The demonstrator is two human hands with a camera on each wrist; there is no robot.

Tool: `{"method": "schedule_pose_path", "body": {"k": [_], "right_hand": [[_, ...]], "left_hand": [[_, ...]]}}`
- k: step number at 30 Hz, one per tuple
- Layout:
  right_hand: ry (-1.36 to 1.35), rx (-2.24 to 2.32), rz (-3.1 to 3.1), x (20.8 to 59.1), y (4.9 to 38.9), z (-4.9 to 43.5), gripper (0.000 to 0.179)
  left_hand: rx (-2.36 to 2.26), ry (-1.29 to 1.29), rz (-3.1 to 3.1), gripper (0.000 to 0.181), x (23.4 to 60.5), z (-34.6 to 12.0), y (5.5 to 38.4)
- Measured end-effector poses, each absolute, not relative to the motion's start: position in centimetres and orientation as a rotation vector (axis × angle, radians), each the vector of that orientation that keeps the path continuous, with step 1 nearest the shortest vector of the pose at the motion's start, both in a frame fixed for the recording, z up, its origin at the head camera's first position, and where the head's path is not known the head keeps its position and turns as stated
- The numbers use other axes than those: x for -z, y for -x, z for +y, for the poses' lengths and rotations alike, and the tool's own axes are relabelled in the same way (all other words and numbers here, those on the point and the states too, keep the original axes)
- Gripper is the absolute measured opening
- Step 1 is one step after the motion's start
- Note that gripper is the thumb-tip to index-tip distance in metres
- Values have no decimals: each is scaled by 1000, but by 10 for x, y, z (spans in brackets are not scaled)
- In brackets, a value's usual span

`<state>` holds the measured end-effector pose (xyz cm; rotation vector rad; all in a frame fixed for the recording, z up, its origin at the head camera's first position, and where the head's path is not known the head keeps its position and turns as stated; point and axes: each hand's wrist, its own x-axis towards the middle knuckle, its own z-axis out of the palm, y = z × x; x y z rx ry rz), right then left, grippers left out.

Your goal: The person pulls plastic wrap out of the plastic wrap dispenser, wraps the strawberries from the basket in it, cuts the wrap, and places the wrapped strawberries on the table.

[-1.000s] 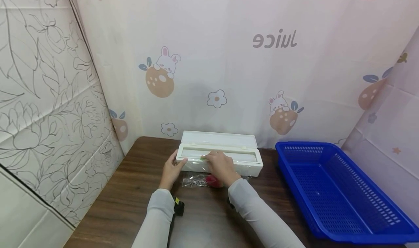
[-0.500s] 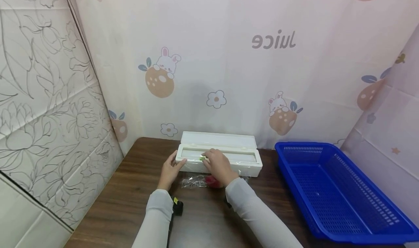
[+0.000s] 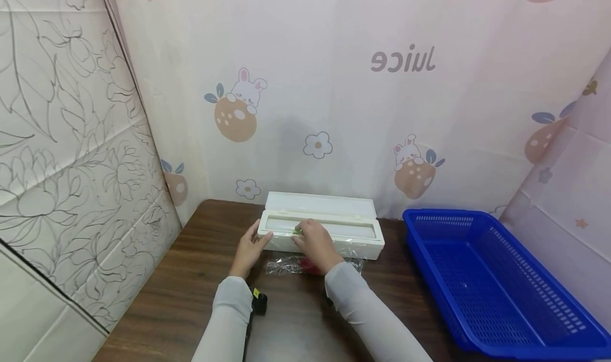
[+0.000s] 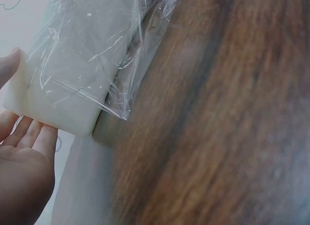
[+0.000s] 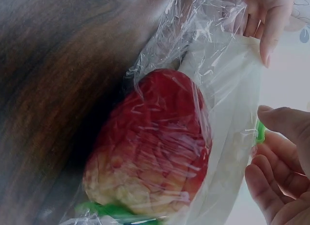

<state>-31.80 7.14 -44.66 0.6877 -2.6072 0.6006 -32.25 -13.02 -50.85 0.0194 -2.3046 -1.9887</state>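
Note:
A long white cling film dispenser lies across the back of the table, its lid raised. My left hand holds the dispenser's left end, thumb at the top front edge and fingers round the end. At the front edge, left of its middle, my right hand pinches a small green slide cutter between thumb and fingers. Clear film hangs down the dispenser's front onto the table. Under this film lies a red fruit, yellowish toward its green-leaved end; in the head view my right hand partly hides it.
A blue perforated plastic basket stands on the right of the brown wooden table. Close behind the dispenser hangs a printed curtain. A black strap piece is at my left wrist.
My right hand and forearm have shifted slightly left, still pinching the cutter near the same spot. The left hand and dispenser stay in place.

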Motion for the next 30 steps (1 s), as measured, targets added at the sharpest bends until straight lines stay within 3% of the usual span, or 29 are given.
{"method": "schedule_pose_path", "body": {"k": [9, 21, 30], "right_hand": [[-684, -595, -2582, 448, 320, 73, 16], [-654, -503, -2654, 447, 319, 67, 17], [-702, -435, -2627, 448, 319, 67, 22]], "left_hand": [[2028, -1, -2319, 74, 482, -127, 307], [1979, 30, -2298, 76, 506, -129, 320], [2021, 49, -2315, 73, 481, -129, 305]]}}
